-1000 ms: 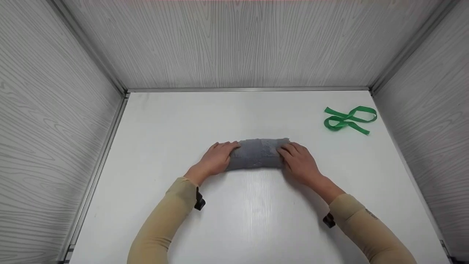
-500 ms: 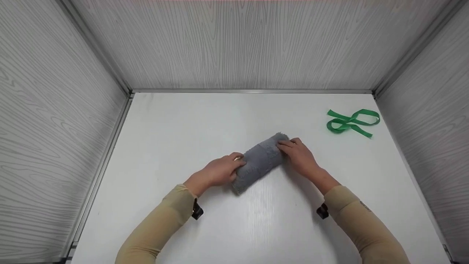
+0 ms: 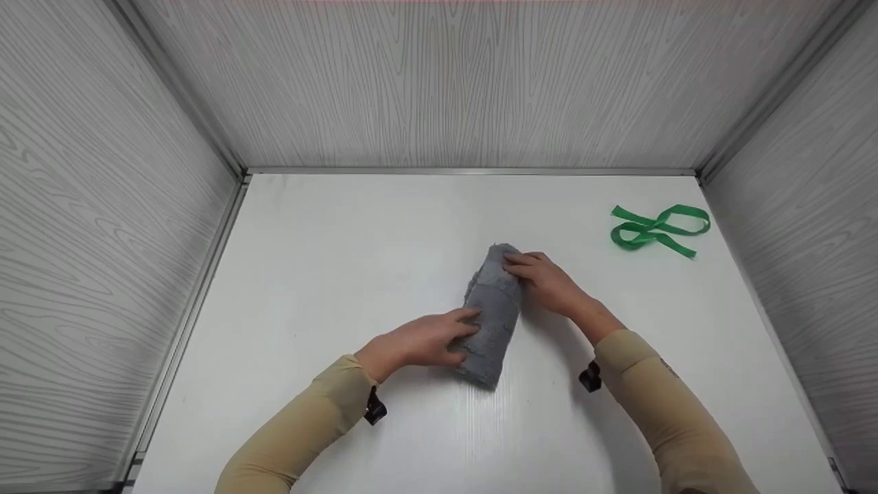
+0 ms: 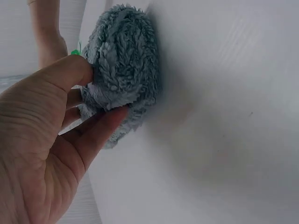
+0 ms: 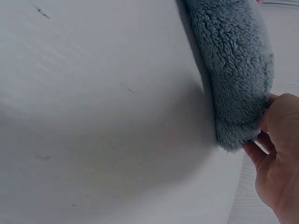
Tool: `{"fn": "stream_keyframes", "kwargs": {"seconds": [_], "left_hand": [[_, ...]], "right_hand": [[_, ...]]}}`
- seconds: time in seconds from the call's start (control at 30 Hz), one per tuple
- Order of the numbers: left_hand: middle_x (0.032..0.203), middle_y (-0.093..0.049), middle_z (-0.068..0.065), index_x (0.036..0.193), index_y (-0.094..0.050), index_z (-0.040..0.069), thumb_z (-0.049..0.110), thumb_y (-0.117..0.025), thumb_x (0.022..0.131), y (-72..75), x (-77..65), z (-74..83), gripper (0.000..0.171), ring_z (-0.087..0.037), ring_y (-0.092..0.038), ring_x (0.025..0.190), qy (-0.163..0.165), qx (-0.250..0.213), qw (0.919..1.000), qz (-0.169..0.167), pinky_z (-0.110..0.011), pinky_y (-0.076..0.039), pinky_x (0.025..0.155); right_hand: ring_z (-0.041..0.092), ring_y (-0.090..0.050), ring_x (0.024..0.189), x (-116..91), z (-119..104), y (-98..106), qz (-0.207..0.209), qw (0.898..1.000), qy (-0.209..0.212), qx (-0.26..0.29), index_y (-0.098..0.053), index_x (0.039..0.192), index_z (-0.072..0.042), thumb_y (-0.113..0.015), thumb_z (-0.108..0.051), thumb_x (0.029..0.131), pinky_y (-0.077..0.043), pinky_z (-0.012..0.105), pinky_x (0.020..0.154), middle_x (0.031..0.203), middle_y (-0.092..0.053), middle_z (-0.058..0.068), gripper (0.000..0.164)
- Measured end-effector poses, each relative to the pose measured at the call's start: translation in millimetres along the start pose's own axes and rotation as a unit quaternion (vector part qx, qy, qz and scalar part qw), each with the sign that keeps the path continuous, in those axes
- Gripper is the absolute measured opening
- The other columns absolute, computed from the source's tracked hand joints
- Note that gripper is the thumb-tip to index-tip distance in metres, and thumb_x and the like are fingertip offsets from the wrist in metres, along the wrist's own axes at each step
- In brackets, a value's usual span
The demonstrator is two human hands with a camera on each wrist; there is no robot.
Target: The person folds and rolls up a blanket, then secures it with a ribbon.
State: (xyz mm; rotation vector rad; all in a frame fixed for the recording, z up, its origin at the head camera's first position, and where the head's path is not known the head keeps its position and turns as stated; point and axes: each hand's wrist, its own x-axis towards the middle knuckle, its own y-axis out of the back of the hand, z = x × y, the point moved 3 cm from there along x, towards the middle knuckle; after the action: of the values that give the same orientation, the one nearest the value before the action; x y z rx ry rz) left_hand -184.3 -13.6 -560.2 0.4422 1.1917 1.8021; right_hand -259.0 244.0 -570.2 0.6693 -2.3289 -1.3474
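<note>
A rolled grey-blue fluffy towel point(image 3: 495, 309) lies on the white table, its long side running away from me and tilted slightly right at the far end. My left hand point(image 3: 426, 339) grips its left side near the close end; in the left wrist view the thumb and fingers pinch the layered end of the towel point(image 4: 124, 56). At the far end my right hand point(image 3: 547, 281) holds the roll from the right. The right wrist view has the right hand point(image 5: 280, 144) with fingertips curled at the end of the fuzzy towel point(image 5: 236, 70).
A looped green ribbon point(image 3: 658, 230) lies at the table's back right. Pale wood-grain panels point(image 3: 439, 89) wall in the white table point(image 3: 343, 240) at the back and both sides.
The rolled towel has turned from lying crosswise to pointing nearly away from me. My left hand moved nearer and rightward; my right hand shifted slightly left and away. The ribbon stayed put.
</note>
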Motion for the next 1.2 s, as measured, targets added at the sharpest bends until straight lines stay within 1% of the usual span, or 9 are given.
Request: {"fn": "stream_keyframes", "kwargs": {"seconds": [0.23, 0.4, 0.57, 0.7, 0.8, 0.9, 0.97, 1.07, 1.2], "left_hand": [[0.152, -0.045, -0.011, 0.140, -0.063, 0.009, 0.026, -0.071, 0.098, -9.8, 8.2, 10.8, 0.046, -0.023, -0.055, 0.131, -0.056, 0.004, 0.9976, 0.040, -0.031, -0.048, 0.103], [0.144, -0.053, -0.011, 0.135, -0.066, 0.009, 0.030, -0.065, 0.103, -15.1, 15.7, 16.6, 0.039, -0.021, -0.058, 0.126, -0.090, 0.018, 0.9937, 0.065, -0.029, -0.049, 0.101], [0.133, -0.063, -0.003, 0.129, -0.073, 0.013, 0.033, -0.062, 0.105, -15.8, 20.2, 18.9, 0.033, -0.016, -0.061, 0.121, -0.086, 0.032, 0.9924, 0.083, -0.028, -0.049, 0.101], [0.114, -0.070, 0.005, 0.114, -0.079, 0.020, 0.041, -0.065, 0.102, -14.9, 22.5, 19.3, 0.028, -0.013, -0.064, 0.105, -0.083, 0.061, 0.9886, 0.110, -0.027, -0.051, 0.091], [0.101, -0.070, 0.008, 0.103, -0.081, 0.023, 0.046, -0.066, 0.099, -15.9, 24.5, 18.6, 0.028, -0.013, -0.062, 0.094, -0.080, 0.089, 0.9842, 0.130, -0.029, -0.051, 0.084], [0.095, -0.067, 0.008, 0.096, -0.080, 0.025, 0.051, -0.068, 0.097, -16.4, 25.2, 16.9, 0.029, -0.014, -0.058, 0.092, -0.077, 0.111, 0.9807, 0.142, -0.032, -0.049, 0.082], [0.098, -0.064, 0.007, 0.095, -0.078, 0.026, 0.054, -0.069, 0.095, -17.8, 25.2, 15.1, 0.029, -0.015, -0.056, 0.096, -0.077, 0.118, 0.9786, 0.150, -0.034, -0.048, 0.087], [0.114, -0.061, 0.002, 0.098, -0.073, 0.023, 0.055, -0.072, 0.092, -21.0, 24.5, 11.7, 0.032, -0.018, -0.053, 0.110, -0.079, 0.112, 0.9766, 0.166, -0.037, -0.044, 0.102], [0.147, -0.049, -0.005, 0.124, -0.064, 0.018, 0.054, -0.074, 0.091, -23.7, 23.9, 6.6, 0.050, -0.024, -0.041, 0.138, -0.064, 0.090, 0.9802, 0.164, -0.040, -0.028, 0.120]], "right_hand": [[0.037, -0.036, 0.146, 11.4, -5.2, -5.2, -0.014, 0.999, 0.034, 0.005, -0.060, 0.140, 0.001, -0.044, -0.002, 0.108, -0.033, 0.052, 0.117, 0.156, -0.045, 0.016, 0.036], [0.036, -0.036, 0.146, 15.5, -7.8, -6.6, -0.025, 0.999, 0.046, 0.001, -0.063, 0.138, 0.000, -0.045, 0.000, 0.107, -0.033, 0.052, 0.117, 0.154, -0.048, 0.015, 0.036], [0.035, -0.038, 0.145, 14.9, -11.9, -8.7, -0.036, 0.998, 0.059, -0.001, -0.066, 0.136, -0.002, -0.045, 0.001, 0.107, -0.034, 0.050, 0.117, 0.153, -0.050, 0.013, 0.036], [0.034, -0.041, 0.144, 10.9, -16.5, -9.7, -0.039, 0.997, 0.070, -0.005, -0.067, 0.135, -0.004, -0.047, 0.001, 0.106, -0.036, 0.049, 0.115, 0.152, -0.051, 0.011, 0.036], [0.034, -0.042, 0.143, 6.9, -18.1, -11.0, -0.038, 0.997, 0.072, -0.015, -0.068, 0.135, -0.005, -0.048, 0.000, 0.105, -0.038, 0.050, 0.113, 0.152, -0.052, 0.009, 0.036], [0.032, -0.042, 0.142, 4.5, -19.5, -12.4, -0.039, 0.997, 0.068, -0.026, -0.067, 0.136, -0.007, -0.048, -0.002, 0.106, -0.039, 0.049, 0.113, 0.152, -0.051, 0.007, 0.036], [0.032, -0.042, 0.142, 3.7, -20.3, -13.2, -0.039, 0.997, 0.067, -0.027, -0.067, 0.136, -0.007, -0.048, -0.004, 0.107, -0.039, 0.049, 0.113, 0.153, -0.051, 0.007, 0.035], [0.033, -0.042, 0.142, 2.8, -19.6, -15.0, -0.033, 0.997, 0.069, -0.027, -0.066, 0.137, -0.006, -0.049, -0.005, 0.108, -0.039, 0.049, 0.113, 0.153, -0.050, 0.009, 0.034], [0.034, -0.039, 0.144, 1.9, -16.7, -15.7, -0.028, 0.997, 0.061, -0.023, -0.064, 0.139, -0.005, -0.050, -0.004, 0.107, -0.037, 0.049, 0.114, 0.154, -0.049, 0.010, 0.035]]}}
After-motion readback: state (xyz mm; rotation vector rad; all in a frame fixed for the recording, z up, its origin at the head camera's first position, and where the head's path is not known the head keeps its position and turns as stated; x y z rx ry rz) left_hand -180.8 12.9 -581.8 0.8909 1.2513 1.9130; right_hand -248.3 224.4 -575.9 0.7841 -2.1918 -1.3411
